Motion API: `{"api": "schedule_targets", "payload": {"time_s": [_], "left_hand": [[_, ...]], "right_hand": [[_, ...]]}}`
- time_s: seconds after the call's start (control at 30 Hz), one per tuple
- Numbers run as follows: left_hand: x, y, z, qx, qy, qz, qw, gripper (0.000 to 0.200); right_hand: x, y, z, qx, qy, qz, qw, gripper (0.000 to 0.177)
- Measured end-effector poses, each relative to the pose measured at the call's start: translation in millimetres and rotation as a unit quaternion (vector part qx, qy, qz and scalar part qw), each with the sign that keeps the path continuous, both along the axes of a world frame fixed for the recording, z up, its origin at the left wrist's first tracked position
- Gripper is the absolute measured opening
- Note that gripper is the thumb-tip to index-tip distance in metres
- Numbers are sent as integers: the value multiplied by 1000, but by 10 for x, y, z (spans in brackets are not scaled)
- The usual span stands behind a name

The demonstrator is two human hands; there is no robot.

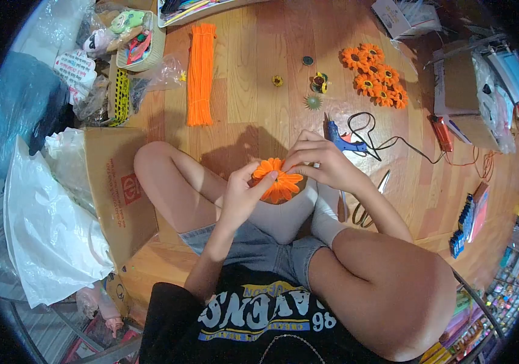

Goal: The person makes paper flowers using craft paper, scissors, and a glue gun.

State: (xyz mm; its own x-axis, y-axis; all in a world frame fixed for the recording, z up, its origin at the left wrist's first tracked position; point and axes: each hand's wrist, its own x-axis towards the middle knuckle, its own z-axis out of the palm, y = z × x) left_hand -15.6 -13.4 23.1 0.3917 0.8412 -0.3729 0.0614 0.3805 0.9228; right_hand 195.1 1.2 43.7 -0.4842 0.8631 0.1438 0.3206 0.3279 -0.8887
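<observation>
An orange flower (282, 189), its petals looking fuzzy like pipe cleaner, is held up over my crossed legs. My left hand (241, 189) grips it from the left, thumb pressed on the petals near the middle. From the right, my right hand (319, 159) pinches its upper edge with bent fingers. Just beyond the right hand, a blue glue gun (345, 141) lies on the floor with its black cord. Scissors (363, 213) rest beside my right forearm, partly hidden by it.
A bundle of orange pipe cleaners (202, 76) lies ahead on the wooden floor. Several finished-looking orange flowers (376, 76) with dark centres cluster at the far right. Small round pieces (319, 82) sit between them. A cardboard box (120, 182) stands at my left, another box (456, 85) at the right.
</observation>
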Motion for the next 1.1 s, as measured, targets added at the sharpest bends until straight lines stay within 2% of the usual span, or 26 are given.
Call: {"api": "schedule_targets", "payload": {"time_s": [0.13, 0.3, 0.4, 0.47, 0.7, 0.77, 0.9, 0.97, 1.1], "left_hand": [[-28, -1, -46, -14, 23, -45, 999, 16], [30, -5, -36, 0, 6, -19, 1000, 14], [38, 13, -44, 2, 0, -13, 1000, 15], [42, 20, -37, 3, -3, -13, 1000, 15], [63, 6, -63, -23, -6, -31, 999, 15], [56, 1, -95, -27, 3, -47, 999, 15], [76, -2, -95, -37, 1, -58, 998, 16], [95, -9, -99, -47, -12, -51, 998, 16], [141, -31, -144, -43, -12, -46, 998, 15]], "right_hand": [[36, 16, 60, -25, 4, 19, 1000, 13], [34, 3, 46, -32, 0, 24, 999, 13], [-5, -33, -4, 26, -19, -7, 999, 12], [-22, -63, -2, 55, -81, -26, 995, 12], [-69, -99, 22, 19, -125, -38, 991, 15], [-69, -104, 27, -23, -116, -78, 990, 28], [-42, -83, 72, -113, -81, -80, 987, 41], [-37, -70, 116, -231, -63, -74, 968, 48], [-47, -49, 175, -209, -91, -50, 972, 45]]}}
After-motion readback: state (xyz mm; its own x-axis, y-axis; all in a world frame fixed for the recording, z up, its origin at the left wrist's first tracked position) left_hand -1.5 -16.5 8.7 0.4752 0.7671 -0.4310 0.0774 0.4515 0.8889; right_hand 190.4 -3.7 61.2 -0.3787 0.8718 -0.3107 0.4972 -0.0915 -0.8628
